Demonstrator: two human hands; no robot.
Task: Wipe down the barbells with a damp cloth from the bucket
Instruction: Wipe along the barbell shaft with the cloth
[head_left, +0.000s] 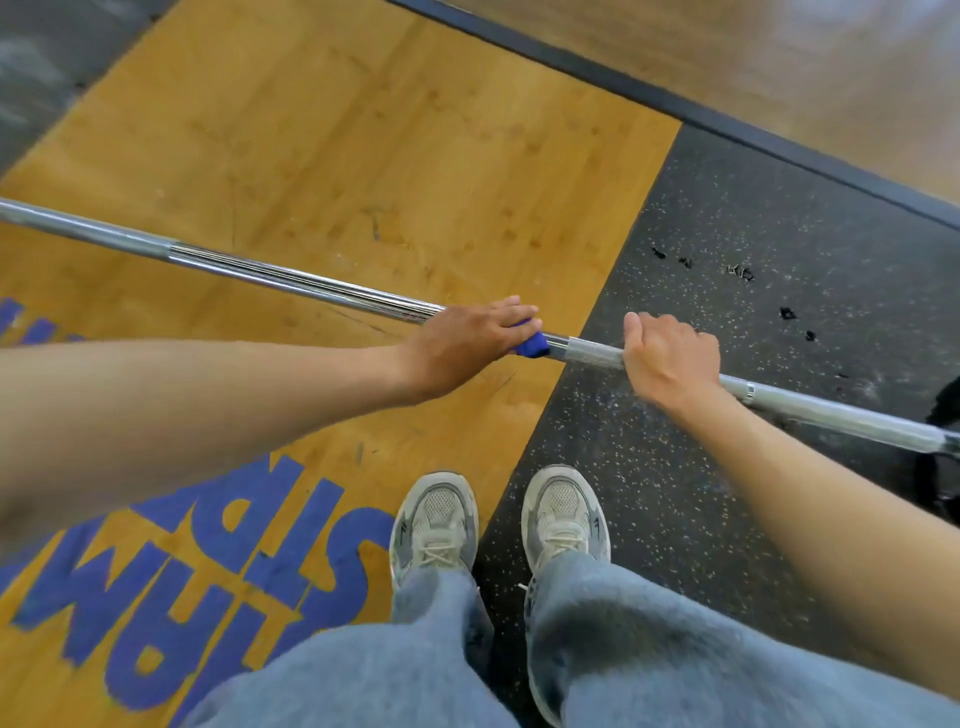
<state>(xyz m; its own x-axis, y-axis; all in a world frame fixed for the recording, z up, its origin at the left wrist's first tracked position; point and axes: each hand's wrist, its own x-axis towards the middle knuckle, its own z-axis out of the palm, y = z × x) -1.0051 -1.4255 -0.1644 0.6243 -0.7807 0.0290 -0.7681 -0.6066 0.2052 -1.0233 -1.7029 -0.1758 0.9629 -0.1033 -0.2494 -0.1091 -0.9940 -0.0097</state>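
Observation:
A chrome barbell (291, 278) runs across the view from the left edge down to the right edge, raised above the floor. My left hand (467, 340) is wrapped over the bar with a blue cloth (532, 344) under its palm; only a corner of the cloth shows. My right hand (670, 358) grips the bare knurled shaft a short way to the right of the cloth. No bucket is in view.
Below the bar lies a wooden lifting platform (363, 145) with blue lettering (218, 561), beside a black speckled rubber mat (727, 270) with small dark scraps on it. My two feet in grey shoes (436, 519) stand just behind the bar. A dark object (943, 467) sits at the right edge.

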